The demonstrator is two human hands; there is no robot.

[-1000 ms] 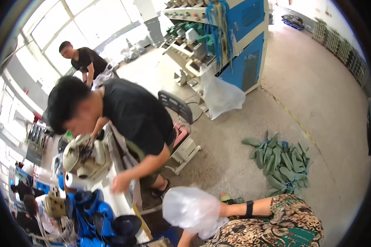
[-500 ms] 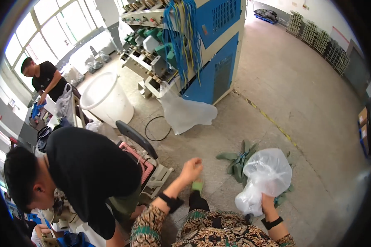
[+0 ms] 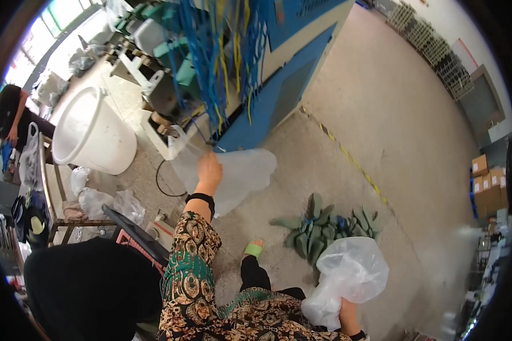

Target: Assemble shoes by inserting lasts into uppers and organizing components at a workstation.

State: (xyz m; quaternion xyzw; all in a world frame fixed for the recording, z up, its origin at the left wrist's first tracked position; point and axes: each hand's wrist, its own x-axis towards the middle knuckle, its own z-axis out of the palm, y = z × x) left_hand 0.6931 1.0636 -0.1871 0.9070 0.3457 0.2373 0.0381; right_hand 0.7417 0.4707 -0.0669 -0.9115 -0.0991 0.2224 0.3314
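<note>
My left hand (image 3: 210, 169) is stretched forward over a large translucent plastic bag (image 3: 247, 170) that hangs from the machine and spreads on the floor. Its fingers are curled closed; whether they pinch the plastic is hidden. At the lower right, my right hand (image 3: 348, 318) grips a crumpled, puffed-out clear plastic bag (image 3: 355, 270) from below. Bundles of grey-green flat sock-shaped pieces (image 3: 313, 236), tied with blue, lie on the floor just beyond that bag.
A blue and cream machine (image 3: 290, 96) with hanging blue and yellow strands (image 3: 219, 68) stands ahead. Left of it are a white tub (image 3: 96, 133) and a metal-framed table (image 3: 50, 199). A person in black (image 3: 94, 284) bends close at my left. Cartons (image 3: 489, 190) stand far right.
My left hand has reached forward to the hanging bag. The view has moved nearer to the machine. My right hand still holds the clear bag. The person beside me now sits lower in view.
</note>
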